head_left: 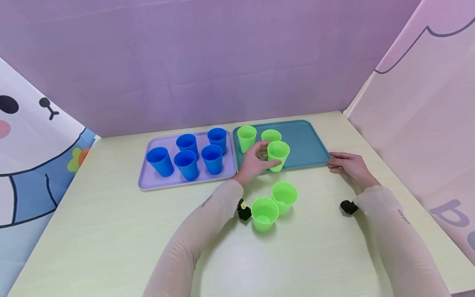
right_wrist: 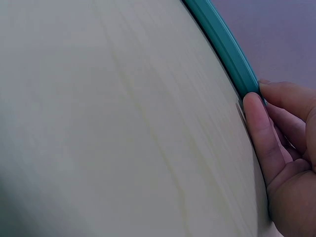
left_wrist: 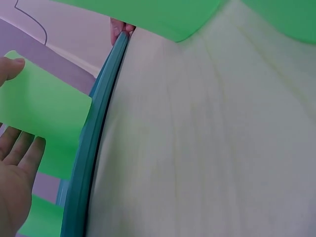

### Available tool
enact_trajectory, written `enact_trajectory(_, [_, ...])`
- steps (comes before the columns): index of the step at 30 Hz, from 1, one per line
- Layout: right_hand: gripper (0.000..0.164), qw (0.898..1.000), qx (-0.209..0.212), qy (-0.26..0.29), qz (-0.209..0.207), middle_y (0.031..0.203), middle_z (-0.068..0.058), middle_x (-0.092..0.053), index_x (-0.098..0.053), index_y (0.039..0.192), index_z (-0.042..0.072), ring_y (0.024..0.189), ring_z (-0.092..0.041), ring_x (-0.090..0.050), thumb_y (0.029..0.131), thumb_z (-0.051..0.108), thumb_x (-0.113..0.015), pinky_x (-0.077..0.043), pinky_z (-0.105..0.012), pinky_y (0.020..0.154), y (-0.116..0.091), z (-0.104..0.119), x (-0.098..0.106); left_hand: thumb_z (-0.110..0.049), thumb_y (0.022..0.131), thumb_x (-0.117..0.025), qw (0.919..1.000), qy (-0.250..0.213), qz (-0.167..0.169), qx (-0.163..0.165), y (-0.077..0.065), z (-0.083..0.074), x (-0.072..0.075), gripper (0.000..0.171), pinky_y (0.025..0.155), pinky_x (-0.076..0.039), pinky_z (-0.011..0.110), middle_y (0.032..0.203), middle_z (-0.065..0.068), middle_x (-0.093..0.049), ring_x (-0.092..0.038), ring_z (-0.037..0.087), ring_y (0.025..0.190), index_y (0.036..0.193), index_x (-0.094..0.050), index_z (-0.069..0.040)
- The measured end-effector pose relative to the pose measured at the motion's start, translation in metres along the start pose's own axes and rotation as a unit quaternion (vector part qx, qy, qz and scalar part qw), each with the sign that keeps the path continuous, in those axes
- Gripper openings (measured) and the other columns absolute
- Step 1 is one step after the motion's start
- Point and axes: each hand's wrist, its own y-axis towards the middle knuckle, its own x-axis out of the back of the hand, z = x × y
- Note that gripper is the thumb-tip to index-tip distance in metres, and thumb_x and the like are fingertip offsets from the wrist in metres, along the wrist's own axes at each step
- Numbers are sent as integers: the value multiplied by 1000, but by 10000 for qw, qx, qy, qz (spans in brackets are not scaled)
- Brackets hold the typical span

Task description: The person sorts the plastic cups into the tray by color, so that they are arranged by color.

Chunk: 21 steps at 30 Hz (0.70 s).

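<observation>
My left hand (head_left: 256,163) grips a green cup (head_left: 278,152) at the front edge of the teal tray (head_left: 306,144), thumb on one side and fingers on the other. In the left wrist view the held cup (left_wrist: 44,98) is close to the tray's rim (left_wrist: 94,133); whether its base touches the tray I cannot tell. Two more green cups stand upright on the tray, one at its back left corner (head_left: 246,138) and one (head_left: 271,135) just behind the held cup. My right hand (head_left: 349,166) pinches the tray's front right corner, also visible in the right wrist view as a teal rim (right_wrist: 229,54).
Left of the teal tray, a lilac tray (head_left: 156,183) carries several upright blue cups (head_left: 186,165). On the pale table (head_left: 237,255), two green cups (head_left: 265,214) (head_left: 284,198) stand side by side in front of the teal tray. A purple cloth wall (head_left: 208,62) rises behind.
</observation>
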Motion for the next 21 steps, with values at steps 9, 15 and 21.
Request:
enact_trajectory(9, [15,10000,-9,15,-11,83,-3,-74,-71,99,14,76,-12,-72,91,1,-71,-60,-22,72,0,-1,0,-4,74,-88,9997,164,-153,21,4,-1,-5,65,100,-52,33,121,7,-66,-63,19,109,132,-58,-6])
enact_trajectory(15, [17,10000,5,52,-3,83,-3,-74,-72,94,17,76,-12,-72,92,0,-70,-60,-22,72,0,-1,1,-3,74,-88,9996,183,-225,-27,9,3,-8,65,98,-52,29,122,11,-66,-63,21,111,131,-58,-3])
enact_trajectory(21, [16,10000,7,95,18,84,-4,-74,-72,101,13,77,-12,-72,91,0,-70,-60,-23,73,-1,0,0,-3,74,-87,9995,241,-214,5,11,6,-10,66,99,-52,30,125,13,-65,-62,24,114,133,-57,-2])
